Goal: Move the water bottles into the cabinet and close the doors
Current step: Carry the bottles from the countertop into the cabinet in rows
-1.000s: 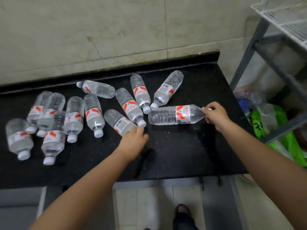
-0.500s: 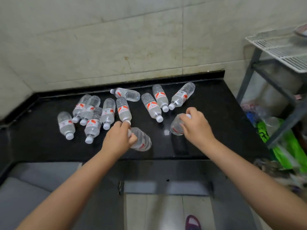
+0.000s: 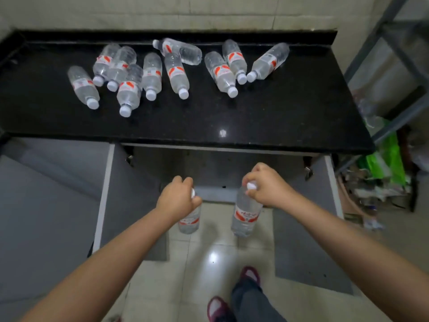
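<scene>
We've got a bottle (image 3: 246, 214) in right hand (image 3: 267, 187) and another bottle (image 3: 189, 220) in left hand (image 3: 177, 198), fingers clamped at caps, hanging at 6 o'clock of tabletop (image 3: 278, 117). Next prob: lower both into open cabinet (image 3: 209, 166). Ten bottles (image 3: 176, 73) left at 12.

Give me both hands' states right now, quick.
Left hand: closed around the neck of a water bottle, which hangs below it.
Right hand: pinching the capped top of another water bottle.

Two hanging bottles (image 3: 246, 213), cabinet (image 3: 209, 163) open
</scene>
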Available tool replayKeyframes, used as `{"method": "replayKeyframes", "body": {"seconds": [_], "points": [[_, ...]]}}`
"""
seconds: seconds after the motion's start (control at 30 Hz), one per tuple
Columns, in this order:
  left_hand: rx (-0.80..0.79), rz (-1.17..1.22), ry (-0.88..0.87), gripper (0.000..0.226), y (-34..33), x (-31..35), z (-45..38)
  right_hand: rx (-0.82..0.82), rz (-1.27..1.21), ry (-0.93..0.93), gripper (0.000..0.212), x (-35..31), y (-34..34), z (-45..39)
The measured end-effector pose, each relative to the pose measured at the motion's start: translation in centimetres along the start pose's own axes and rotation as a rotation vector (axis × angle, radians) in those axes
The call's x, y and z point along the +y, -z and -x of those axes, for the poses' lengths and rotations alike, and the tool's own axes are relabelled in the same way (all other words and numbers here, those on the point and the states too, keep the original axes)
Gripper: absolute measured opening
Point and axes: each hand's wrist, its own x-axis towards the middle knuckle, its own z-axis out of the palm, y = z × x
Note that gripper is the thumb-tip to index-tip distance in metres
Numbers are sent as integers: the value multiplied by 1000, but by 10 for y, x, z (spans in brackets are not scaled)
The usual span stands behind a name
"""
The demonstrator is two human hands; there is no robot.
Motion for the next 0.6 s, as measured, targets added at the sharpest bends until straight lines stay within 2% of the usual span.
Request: {"method": "replayKeyframes", "body": {"seconds": [0.1,0.27,0.4,0.5,0.6], "points": [[-86,26,55,36,-29,-4,-18,-92,-27,-22,22,18,-43,-3],[-159,71,104,37,-75,0,-70,-71,-46,27,23,76,-115,-26],[-179,100,100,38,-133,6,-129,-2,-79,-136,20,127,-171,-72],[-179,96,68,38,-188,3,-179,-9,-143,-178,35,169,-218,-113],[-150,130,45,37,-241,-1,-226,65,-124,-262,20,209,-254,-148]]}}
